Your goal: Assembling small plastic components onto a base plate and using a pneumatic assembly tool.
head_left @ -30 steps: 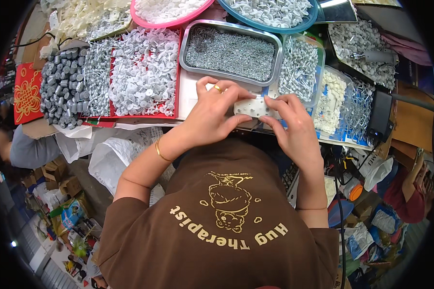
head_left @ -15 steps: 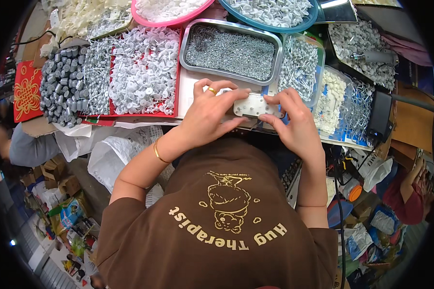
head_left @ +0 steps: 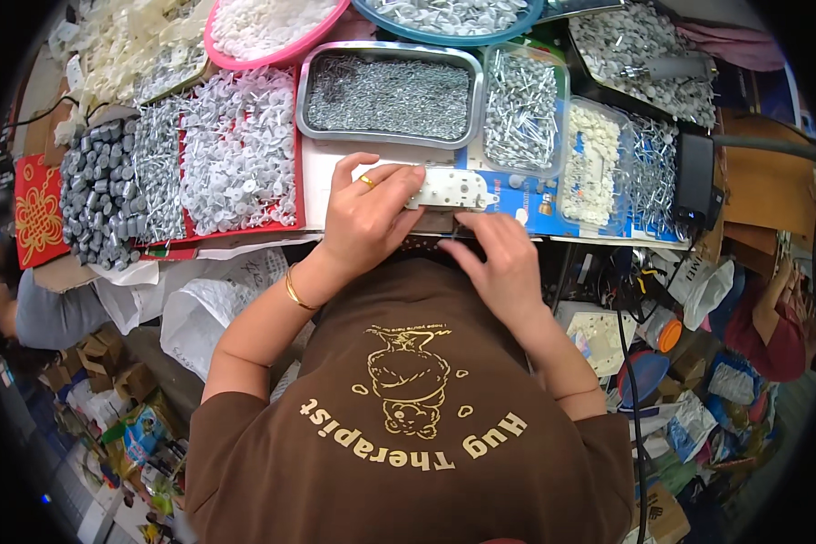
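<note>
A long white plastic strip (head_left: 455, 189) with rounded ends and small metal dots lies near the table's front edge. My left hand (head_left: 369, 210) grips its left end between thumb and fingers. Just below the strip's right half is my right hand (head_left: 497, 261), its thumb and forefinger apart at the table edge and off the strip. A tiny dark detail shows between those fingertips, too small to name. Behind the strip stands a metal tray (head_left: 388, 94) of small screws.
A red box (head_left: 301, 186) of white-headed nails stands left, beside grey metal cylinders (head_left: 100, 195). To the right are clear tubs of screws (head_left: 520, 109) and cream plastic pieces (head_left: 593, 163), and a black device (head_left: 695, 177). Pink (head_left: 276, 59) and blue (head_left: 444, 36) basins stand behind.
My right hand has let go of the strip's right end and dropped toward the table edge. My left hand keeps its grip. The whole view has shifted, moving the trays leftward.
</note>
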Available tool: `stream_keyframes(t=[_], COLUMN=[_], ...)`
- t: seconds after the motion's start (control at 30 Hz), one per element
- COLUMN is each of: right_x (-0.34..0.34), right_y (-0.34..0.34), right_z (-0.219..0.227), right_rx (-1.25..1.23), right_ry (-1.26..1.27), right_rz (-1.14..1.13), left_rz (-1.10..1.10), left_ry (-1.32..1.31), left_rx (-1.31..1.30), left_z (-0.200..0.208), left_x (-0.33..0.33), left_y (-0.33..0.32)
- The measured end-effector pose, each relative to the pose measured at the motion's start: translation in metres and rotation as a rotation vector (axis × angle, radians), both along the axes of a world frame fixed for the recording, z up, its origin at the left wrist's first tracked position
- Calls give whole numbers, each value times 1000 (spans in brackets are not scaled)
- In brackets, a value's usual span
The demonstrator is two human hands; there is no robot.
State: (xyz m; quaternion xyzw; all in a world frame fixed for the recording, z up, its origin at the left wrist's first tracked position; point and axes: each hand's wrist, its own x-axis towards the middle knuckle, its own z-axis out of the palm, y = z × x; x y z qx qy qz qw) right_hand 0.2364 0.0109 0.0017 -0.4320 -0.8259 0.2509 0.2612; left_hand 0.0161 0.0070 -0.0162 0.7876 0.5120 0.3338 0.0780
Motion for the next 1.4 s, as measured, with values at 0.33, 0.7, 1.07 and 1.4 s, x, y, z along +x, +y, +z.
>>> stream_keyframes(t=[0.33, 0.7, 1.07, 1.4], right_x=[-11, 32, 94, 44], right_y=[6, 62, 112, 53], right_z=[-17, 21, -16, 47], right_rx=[35, -406, 84, -220], right_ry=[152, 316, -216, 332], right_rz=[46, -99, -413, -249], left_rz=[33, 61, -46, 108], left_ry=[-104, -20, -61, 212], left_rx=[-298, -137, -146, 36], left_z=[34, 12, 26, -5], left_x=[1, 3, -11, -59], left_y=[15, 2, 12, 92])
